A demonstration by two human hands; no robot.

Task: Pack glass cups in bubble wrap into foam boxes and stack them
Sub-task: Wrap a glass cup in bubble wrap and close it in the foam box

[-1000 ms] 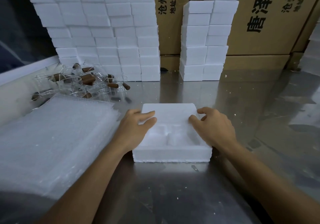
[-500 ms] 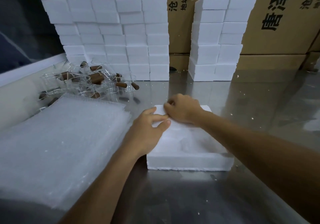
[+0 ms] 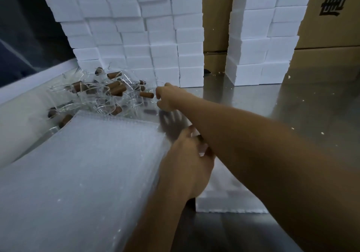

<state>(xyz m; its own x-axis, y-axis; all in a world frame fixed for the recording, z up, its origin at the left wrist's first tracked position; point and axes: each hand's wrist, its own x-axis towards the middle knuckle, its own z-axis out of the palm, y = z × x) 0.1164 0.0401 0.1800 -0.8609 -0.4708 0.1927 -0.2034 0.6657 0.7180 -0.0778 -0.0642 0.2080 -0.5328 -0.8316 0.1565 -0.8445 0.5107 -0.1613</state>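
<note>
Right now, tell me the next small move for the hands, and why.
Probably close the right hand on the nearest glass cup with its brown handle and lift it from the pile. That hand is already at the pile's edge with fingers curled around the cup's rim, while the left hand sits at the edge of the bubble wrap stack, placed to pull a sheet. The foam box lies below the arms.

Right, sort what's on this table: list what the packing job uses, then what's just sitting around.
In use:
- glass cups with brown handles, piled at the back left; right hand reaches the nearest one
- bubble wrap stack, left hand at its edge
- open foam box under the arms
- stacked foam boxes

Just there:
- cardboard cartons
- foam crumbs on the steel table
</note>
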